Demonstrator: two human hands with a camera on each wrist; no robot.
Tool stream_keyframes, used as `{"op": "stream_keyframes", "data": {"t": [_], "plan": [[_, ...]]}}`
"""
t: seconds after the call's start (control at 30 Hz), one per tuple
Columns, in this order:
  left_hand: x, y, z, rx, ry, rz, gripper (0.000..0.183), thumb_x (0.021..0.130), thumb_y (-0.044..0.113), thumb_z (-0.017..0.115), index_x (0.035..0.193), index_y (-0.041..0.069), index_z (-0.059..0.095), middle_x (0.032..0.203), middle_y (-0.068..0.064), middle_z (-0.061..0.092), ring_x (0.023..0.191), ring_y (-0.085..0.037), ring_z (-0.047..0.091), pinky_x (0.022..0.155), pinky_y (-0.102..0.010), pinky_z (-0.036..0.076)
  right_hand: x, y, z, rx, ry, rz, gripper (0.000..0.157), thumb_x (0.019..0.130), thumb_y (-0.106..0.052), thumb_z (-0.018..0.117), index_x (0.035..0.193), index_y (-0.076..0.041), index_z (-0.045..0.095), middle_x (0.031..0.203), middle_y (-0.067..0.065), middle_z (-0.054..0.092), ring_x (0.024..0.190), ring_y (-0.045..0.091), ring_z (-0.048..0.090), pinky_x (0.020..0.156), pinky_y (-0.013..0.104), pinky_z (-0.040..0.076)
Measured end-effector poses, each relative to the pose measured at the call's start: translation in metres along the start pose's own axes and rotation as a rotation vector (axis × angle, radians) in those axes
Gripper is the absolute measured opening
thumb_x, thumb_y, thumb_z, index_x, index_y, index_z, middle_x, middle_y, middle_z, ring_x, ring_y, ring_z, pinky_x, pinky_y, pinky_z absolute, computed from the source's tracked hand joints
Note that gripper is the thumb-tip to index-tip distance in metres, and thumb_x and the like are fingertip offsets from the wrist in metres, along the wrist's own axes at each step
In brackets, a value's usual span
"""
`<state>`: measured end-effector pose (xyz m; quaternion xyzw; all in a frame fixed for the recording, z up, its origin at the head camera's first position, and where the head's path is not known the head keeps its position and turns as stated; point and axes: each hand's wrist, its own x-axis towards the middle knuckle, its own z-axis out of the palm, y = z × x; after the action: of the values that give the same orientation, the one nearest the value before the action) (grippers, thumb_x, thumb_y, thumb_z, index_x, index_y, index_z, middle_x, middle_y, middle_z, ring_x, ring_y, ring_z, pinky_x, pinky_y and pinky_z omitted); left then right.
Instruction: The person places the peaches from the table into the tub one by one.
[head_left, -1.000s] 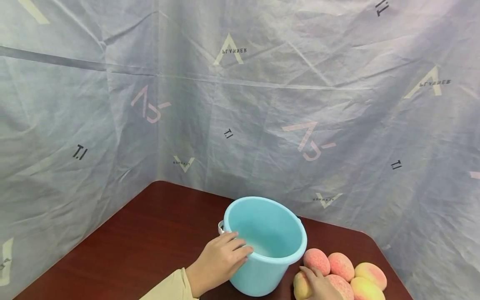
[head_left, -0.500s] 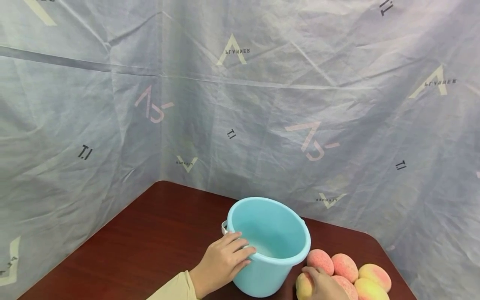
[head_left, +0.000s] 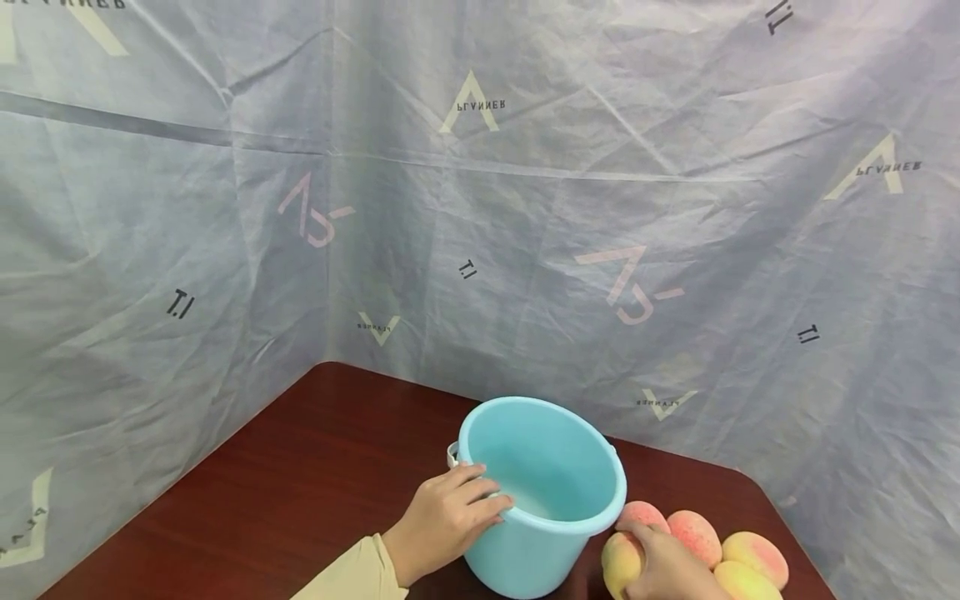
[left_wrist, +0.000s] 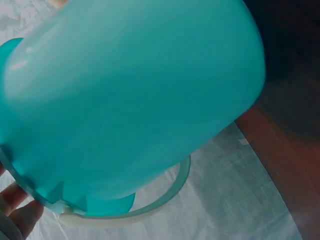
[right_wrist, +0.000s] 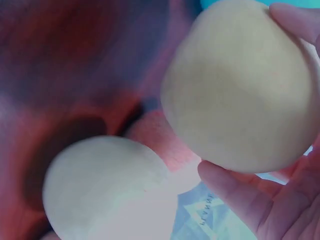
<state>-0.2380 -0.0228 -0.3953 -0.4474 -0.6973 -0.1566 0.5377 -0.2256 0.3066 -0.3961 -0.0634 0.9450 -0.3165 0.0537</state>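
Observation:
A light blue bucket stands upright on the table. My left hand holds its near left rim, fingers over the edge. In the left wrist view, the bucket's outer wall fills most of the picture, with fingertips at the rim. To the right of the bucket, my right hand grips a yellowish peach. The right wrist view shows this peach between thumb and fingers, apart from the peaches beyond it. No fruit shows on the visible part of the bucket's inside.
Two pinkish peaches and two yellower ones lie beside my right hand, close to the table's right edge. A white handle hangs at the bucket's left side. Grey printed cloth walls off the dark red table behind.
My right hand has closed round the yellowish peach and lifted it slightly, now covering part of the pink peaches. My left hand stays on the bucket rim. The head view has shifted a little.

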Motion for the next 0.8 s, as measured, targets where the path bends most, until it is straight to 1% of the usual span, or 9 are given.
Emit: {"op": "stream_keyframes", "data": {"t": [0.03,0.07,0.17,0.27,0.37,0.43,0.57,0.7,0.8], "plan": [[-0.001,0.0,0.0,-0.004,-0.002,0.0,0.031,0.069,0.021,0.087,0.096,0.019,0.073,0.09,0.005,0.07,0.093,-0.017,0.067,0.086,-0.029,0.055,0.004,0.005,-0.006,-0.196,0.006,-0.192,0.059,0.054,-0.002,0.074,0.111,-0.011,0.057,0.088,-0.002,0.053,0.07,0.006,0.045,0.057,0.026,0.039],[-0.001,0.0,0.0,-0.006,-0.005,0.0,0.029,0.07,0.022,0.086,0.096,0.019,0.073,0.09,0.004,0.07,0.093,-0.017,0.067,0.086,-0.029,0.054,0.007,0.01,-0.011,-0.269,0.018,-0.367,0.064,0.052,-0.005,0.075,0.113,0.001,0.056,0.093,0.001,0.056,0.071,0.004,0.045,0.061,0.021,0.041],[-0.003,0.0,-0.001,-0.015,-0.007,0.0,0.02,0.078,0.023,0.081,0.096,0.019,0.074,0.09,0.004,0.07,0.093,-0.018,0.067,0.086,-0.029,0.055,0.014,0.015,-0.021,-0.319,0.014,-0.444,0.067,0.05,-0.011,0.081,0.114,-0.002,0.059,0.099,-0.001,0.06,0.078,0.002,0.048,0.066,0.022,0.045],[-0.003,0.0,-0.001,-0.016,0.002,0.005,0.01,0.09,0.026,0.07,0.096,0.019,0.074,0.089,0.004,0.07,0.093,-0.017,0.067,0.085,-0.029,0.055,0.016,0.014,-0.029,-0.331,0.006,-0.428,0.068,0.051,-0.014,0.081,0.115,-0.006,0.06,0.103,0.001,0.061,0.081,0.005,0.048,0.065,0.023,0.044],[-0.003,0.0,-0.002,-0.022,0.015,0.005,0.02,0.099,0.029,0.057,0.095,0.019,0.074,0.088,0.005,0.07,0.092,-0.017,0.067,0.085,-0.028,0.055,0.015,0.008,-0.035,-0.339,-0.015,-0.361,0.07,0.052,-0.015,0.08,0.118,-0.006,0.059,0.098,0.004,0.059,0.075,0.007,0.045,0.059,0.024,0.041],[-0.003,0.0,-0.002,-0.023,0.022,0.009,0.025,0.101,0.03,0.052,0.094,0.019,0.073,0.088,0.005,0.069,0.092,-0.017,0.067,0.086,-0.028,0.054,0.014,0.004,-0.037,-0.337,-0.033,-0.318,0.071,0.053,-0.016,0.079,0.121,-0.005,0.059,0.095,0.005,0.058,0.073,0.009,0.043,0.057,0.026,0.039],[-0.003,0.0,-0.003,-0.033,0.018,0.011,0.025,0.101,0.03,0.052,0.095,0.018,0.074,0.088,0.004,0.07,0.092,-0.017,0.067,0.086,-0.028,0.054,0.014,-0.001,-0.04,-0.356,-0.039,-0.289,0.071,0.054,-0.017,0.078,0.121,-0.003,0.06,0.098,0.006,0.059,0.074,0.012,0.044,0.057,0.027,0.039],[-0.004,-0.001,-0.003,-0.037,0.011,0.013,0.025,0.101,0.031,0.053,0.095,0.019,0.074,0.089,0.004,0.07,0.092,-0.016,0.067,0.086,-0.027,0.054,0.012,-0.005,-0.041,-0.416,0.013,-0.289,0.072,0.051,-0.022,0.08,0.119,-0.007,0.061,0.096,0.003,0.06,0.073,0.009,0.045,0.056,0.026,0.038],[-0.004,-0.001,-0.003,-0.042,0.009,0.019,0.017,0.097,0.029,0.06,0.095,0.019,0.074,0.089,0.005,0.07,0.092,-0.016,0.067,0.087,-0.026,0.054,0.009,-0.008,-0.042,-0.431,0.049,-0.259,0.073,0.049,-0.024,0.079,0.119,-0.01,0.062,0.093,0.0,0.058,0.067,0.008,0.045,0.054,0.027,0.038]]}}
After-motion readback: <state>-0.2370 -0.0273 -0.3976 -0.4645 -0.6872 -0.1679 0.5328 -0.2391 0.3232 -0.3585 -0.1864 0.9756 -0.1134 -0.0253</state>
